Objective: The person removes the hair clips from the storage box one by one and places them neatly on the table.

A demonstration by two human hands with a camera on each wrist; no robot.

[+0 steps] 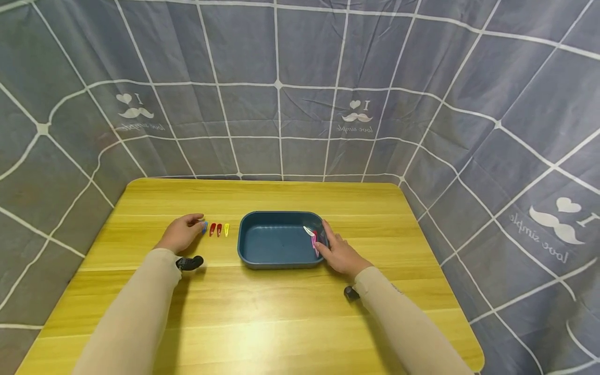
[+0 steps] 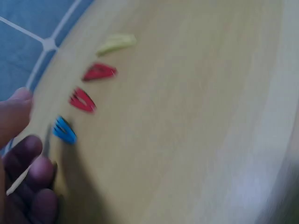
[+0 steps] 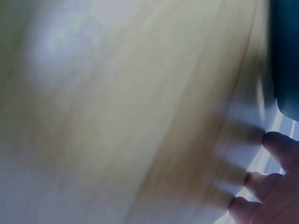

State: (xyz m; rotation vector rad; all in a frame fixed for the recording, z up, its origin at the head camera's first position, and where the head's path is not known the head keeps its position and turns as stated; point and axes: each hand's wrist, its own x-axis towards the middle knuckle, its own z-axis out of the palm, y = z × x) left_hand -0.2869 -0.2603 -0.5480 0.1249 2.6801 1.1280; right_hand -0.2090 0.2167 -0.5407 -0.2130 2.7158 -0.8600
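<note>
My left hand (image 1: 180,232) is at the left end of a row of snap hair clips, its fingertips beside a blue hair clip (image 2: 64,130). Its fingers are loosely bent, and the left wrist view shows the blue clip apart from them. Along the row come two red hair clips (image 2: 82,100) and a yellow hair clip (image 1: 227,229). With its thumb over the rim and its fingers along the outside, my right hand (image 1: 344,255) holds the right end of a dark blue box (image 1: 276,264). Inside lie a white hair clip (image 1: 308,231), a pink one (image 1: 314,243) and something red.
The yellow wooden table (image 1: 262,307) has rounded corners. Grey cloth (image 1: 309,57) with white lines hangs behind it and on both sides. Dark devices (image 1: 189,263) are strapped to both wrists. The right wrist view is blurred.
</note>
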